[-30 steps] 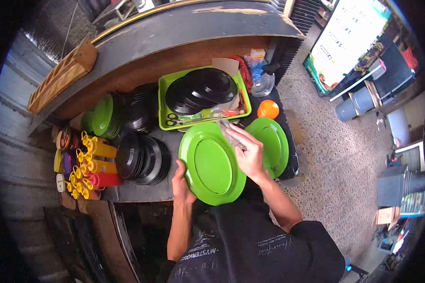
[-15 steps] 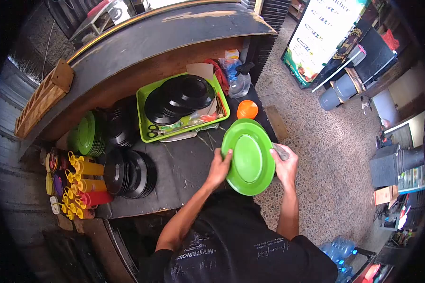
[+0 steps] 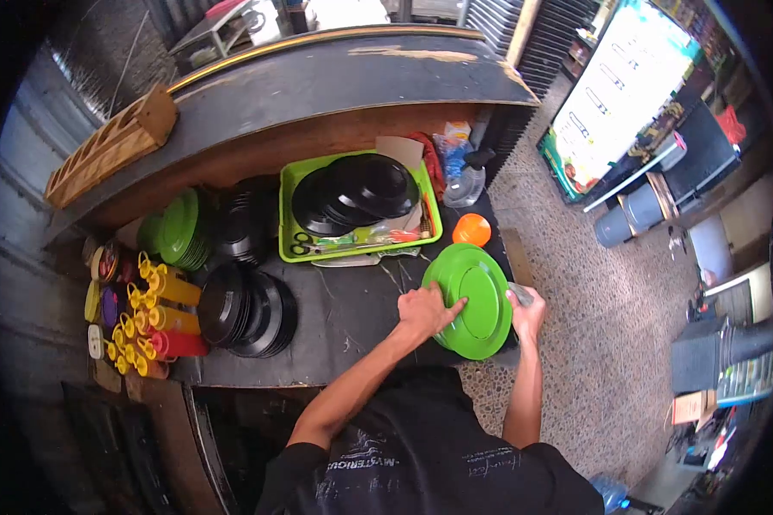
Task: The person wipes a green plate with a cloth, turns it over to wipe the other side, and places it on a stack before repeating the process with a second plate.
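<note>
A round green plate (image 3: pixel 481 316) is held tilted over the right end of the dark table. My left hand (image 3: pixel 428 311) grips its left side, with the thumb lying across the plate's surface and the other fingers curled. Another green edge shows beneath it at the lower left. At the right rim, my right hand (image 3: pixel 530 316) is closed around a bunched greyish cloth (image 3: pixel 519 294). Just beyond the plate sits an orange bowl (image 3: pixel 471 230).
A lime-green tray (image 3: pixel 289 206) carries black plates (image 3: pixel 352 193), scissors (image 3: pixel 301 244) and small packets. To the left stand stacked black plates (image 3: pixel 266 318), stacked green plates (image 3: pixel 183 230) and yellow and red squeeze bottles (image 3: pixel 176 319). A spray bottle (image 3: pixel 465 184) is at the back right.
The green plate has turned over and now shows a different face. My left thumb has come onto its surface, and the right hand with the cloth stays by the right rim. The view has shifted.
</note>
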The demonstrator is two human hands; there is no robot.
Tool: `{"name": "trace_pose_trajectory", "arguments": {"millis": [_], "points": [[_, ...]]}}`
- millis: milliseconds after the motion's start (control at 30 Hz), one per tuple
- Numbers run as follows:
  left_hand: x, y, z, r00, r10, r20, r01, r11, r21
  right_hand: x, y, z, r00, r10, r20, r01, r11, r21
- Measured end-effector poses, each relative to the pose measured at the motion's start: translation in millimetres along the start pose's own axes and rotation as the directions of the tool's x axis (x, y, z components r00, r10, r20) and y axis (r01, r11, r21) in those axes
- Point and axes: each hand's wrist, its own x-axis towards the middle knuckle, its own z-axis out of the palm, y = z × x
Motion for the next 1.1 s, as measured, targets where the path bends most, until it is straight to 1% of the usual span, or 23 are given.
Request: {"name": "trace_pose_trajectory", "arguments": {"millis": [67,133,167,200,300,333,400,433,467,533,567,600,633,700,733,767,833,867,933,967,1033,1067,1100], "points": [[5,-5,5,0.999,-0.009,-0.036,0.008,1.000,-0.004,-1,-3,1,1.000,-0.006,0.006,0.006,1.000,-0.024],[8,-7,4,0.999,-0.054,0.009,0.054,0.997,-0.047,0,1,1,0.999,0.046,-0.024,-0.043,0.994,0.100],[8,-9,3,0.998,-0.059,0.010,0.059,0.997,-0.049,1,3,-1,0.996,0.091,0.015,-0.093,0.981,0.168],[7,-11,2,0.997,-0.077,0.016,0.078,0.994,-0.071,0,2,-3,0.995,0.093,0.017,-0.095,0.981,0.166],[7,-16,-3,0.995,-0.100,0.024,0.102,0.991,-0.088,0,-2,-13,0.965,0.263,-0.006,-0.238,0.882,0.408],[7,-17,-4,0.994,-0.109,0.028,0.111,0.990,-0.085,-1,-13,-19,0.964,0.264,-0.005,-0.239,0.881,0.409],[10,-19,-5,0.994,-0.107,0.032,0.110,0.990,-0.092,-2,-33,-31,0.863,0.504,-0.027,-0.375,0.676,0.634],[12,-20,-5,0.994,-0.103,0.036,0.106,0.989,-0.101,-1,-27,-34,0.863,0.505,-0.003,-0.374,0.644,0.667],[13,-21,-6,0.994,-0.100,0.036,0.103,0.990,-0.099,4,-17,-37,0.863,0.505,-0.006,-0.372,0.644,0.669],[12,-19,-14,0.986,-0.145,0.084,0.160,0.966,-0.205,11,4,-41,0.866,0.484,0.127,-0.450,0.641,0.622],[12,-20,-9,0.986,-0.142,0.087,0.157,0.966,-0.203,11,14,-37,0.906,0.394,0.157,-0.411,0.726,0.551],[12,-23,2,0.991,-0.132,-0.017,0.125,0.969,-0.213,10,13,-35,0.905,0.396,0.155,-0.412,0.726,0.551],[14,-27,14,0.985,-0.123,-0.121,0.094,0.971,-0.221,8,6,-31,0.872,0.402,0.281,-0.490,0.721,0.490],[24,-37,38,0.994,-0.089,-0.062,0.068,0.958,-0.279,2,-13,-24,0.767,0.401,0.502,-0.596,0.735,0.323],[28,-42,48,0.999,-0.052,-0.010,0.046,0.940,-0.339,-1,-13,-19,0.766,0.398,0.505,-0.594,0.737,0.321],[30,-43,60,0.998,-0.058,-0.016,0.049,0.939,-0.341,-4,-12,-11,0.771,0.332,0.544,-0.535,0.801,0.270],[29,-41,81,0.999,-0.051,0.008,0.044,0.752,-0.658,-6,-8,-2,0.759,0.249,0.602,-0.425,0.890,0.167],[31,-42,88,0.998,-0.059,0.005,0.047,0.749,-0.661,-6,-6,0,0.755,0.246,0.608,-0.422,0.892,0.164],[31,-42,97,0.996,-0.074,0.047,0.076,0.458,-0.886,-12,-18,-3,0.743,0.187,0.642,-0.352,0.926,0.138],[31,-44,102,0.996,-0.073,0.052,0.079,0.456,-0.887,-14,-23,-6,0.743,0.192,0.641,-0.355,0.925,0.134],[29,-46,107,0.990,-0.094,0.107,0.124,0.204,-0.971,-19,-55,-15,0.721,0.255,0.644,-0.276,0.959,-0.071],[25,-46,107,0.990,-0.087,0.109,0.125,0.204,-0.971,-20,-50,-13,0.725,0.258,0.639,-0.278,0.958,-0.071],[17,-43,97,0.989,-0.094,0.110,0.121,0.124,-0.985,-20,-41,-7,0.733,0.195,0.651,-0.241,0.970,-0.019]]}}
